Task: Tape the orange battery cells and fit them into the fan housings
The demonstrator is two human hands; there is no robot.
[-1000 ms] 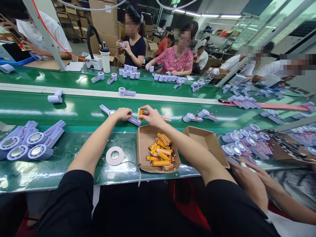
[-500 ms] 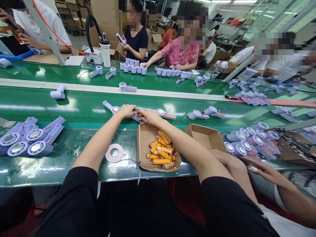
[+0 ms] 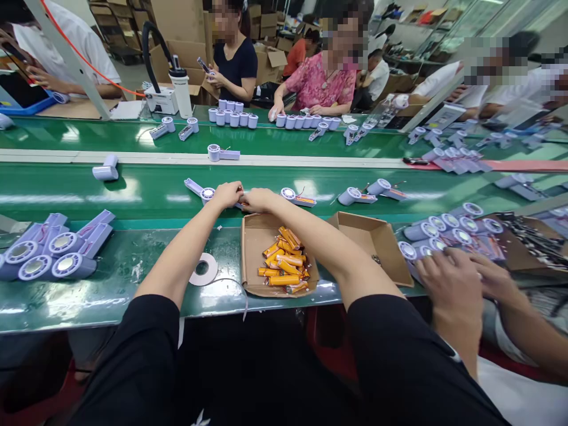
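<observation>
My left hand is closed, its fingertips pinched together just right of the round head of a lavender handheld fan housing on the green belt. My right hand meets it fingertip to fingertip, also closed, over the spot where a lavender handle shows between them. What the fingers pinch is hidden. Under my right forearm, a shallow cardboard box holds several orange-wrapped cylindrical batteries. Right of my right hand lies another fan housing with an orange strip along its handle.
A white tape roll lies left of the box. Several fan housings are grouped at the left and more at the right. A second cardboard box stands beside a co-worker's hands. Other people sit across the belt.
Both my hands stay at the same fan housing; the orange piece seen by my right fingers is now hidden. The co-worker's hands at the right have risen toward the fan housings.
</observation>
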